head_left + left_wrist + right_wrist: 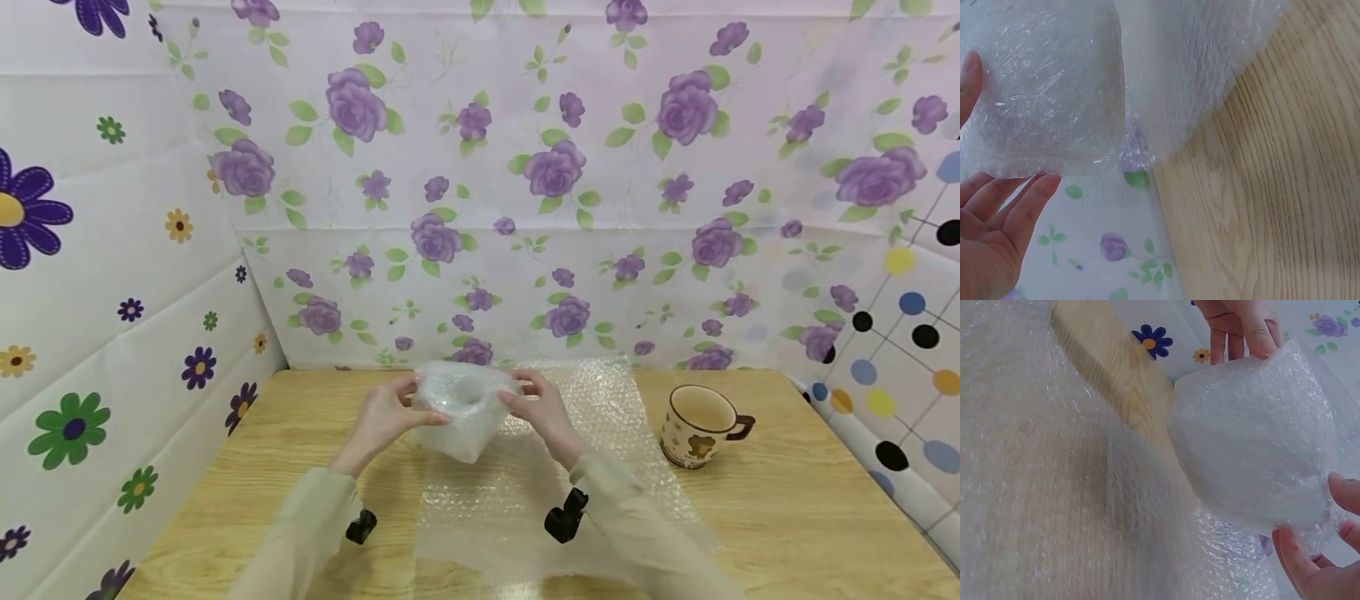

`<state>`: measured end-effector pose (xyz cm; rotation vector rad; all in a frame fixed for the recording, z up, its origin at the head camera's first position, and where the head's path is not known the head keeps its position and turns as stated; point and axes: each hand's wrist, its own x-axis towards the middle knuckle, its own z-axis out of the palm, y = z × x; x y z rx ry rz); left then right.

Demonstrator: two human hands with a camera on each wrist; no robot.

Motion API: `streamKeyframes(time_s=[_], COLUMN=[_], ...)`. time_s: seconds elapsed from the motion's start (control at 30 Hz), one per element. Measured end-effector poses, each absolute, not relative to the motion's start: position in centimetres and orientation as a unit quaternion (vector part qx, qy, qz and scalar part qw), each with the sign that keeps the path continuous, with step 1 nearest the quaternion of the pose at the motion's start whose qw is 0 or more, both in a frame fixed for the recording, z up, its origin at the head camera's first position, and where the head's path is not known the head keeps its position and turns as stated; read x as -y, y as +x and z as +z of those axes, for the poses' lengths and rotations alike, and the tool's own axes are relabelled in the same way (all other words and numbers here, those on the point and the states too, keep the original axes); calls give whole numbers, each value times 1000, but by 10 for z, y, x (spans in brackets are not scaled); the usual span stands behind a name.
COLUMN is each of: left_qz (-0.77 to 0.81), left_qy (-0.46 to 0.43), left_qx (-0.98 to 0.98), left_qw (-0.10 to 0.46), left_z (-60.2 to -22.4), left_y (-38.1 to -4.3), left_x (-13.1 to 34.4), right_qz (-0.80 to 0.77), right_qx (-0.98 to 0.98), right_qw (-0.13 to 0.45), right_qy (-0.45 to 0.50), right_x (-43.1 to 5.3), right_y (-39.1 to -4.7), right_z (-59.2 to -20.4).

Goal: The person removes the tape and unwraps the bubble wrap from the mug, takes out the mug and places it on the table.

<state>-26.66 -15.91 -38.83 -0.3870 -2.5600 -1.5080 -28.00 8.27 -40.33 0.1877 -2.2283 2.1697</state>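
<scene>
Both hands hold a whitish bubble-wrap bundle (463, 408) above the table, with a hollow showing in its top. My left hand (384, 419) grips its left side, thumb across the front and fingers behind. The right hand (546, 417) pinches the opposite side near the upper corner. In the left wrist view the bundle (1047, 94) looks smooth-edged and layered, with the left hand (1000, 231) at its edge. What lies inside, if anything, is hidden. Beneath it a bubble-wrap sheet (510, 517) lies spread over the wooden table (345, 400).
A cream mug (686, 429) with a brown handle and a bear picture stands upright to the right of the sheet. Flowered cloth (450, 167) hangs behind the table's far edge. More patterned cloth encloses the left and right sides. Black wrist cameras sit under both forearms.
</scene>
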Motion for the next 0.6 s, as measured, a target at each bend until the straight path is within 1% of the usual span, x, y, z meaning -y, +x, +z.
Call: streamKeyframes(time_s=[0.33,0.6], left_qz=[-514,-523], left_qy=[-135,-168], left_qx=[844,834], left_qw=[73,57], left_z=[-390,-393], left_y=[-270,-274], left_x=[140,128], right_qz=[689,677], right_qx=[723,735], right_qw=[26,25], right_qy=[46,28], right_x=[-97,-113], right_y=[-280,-279], right_z=[-406,-408])
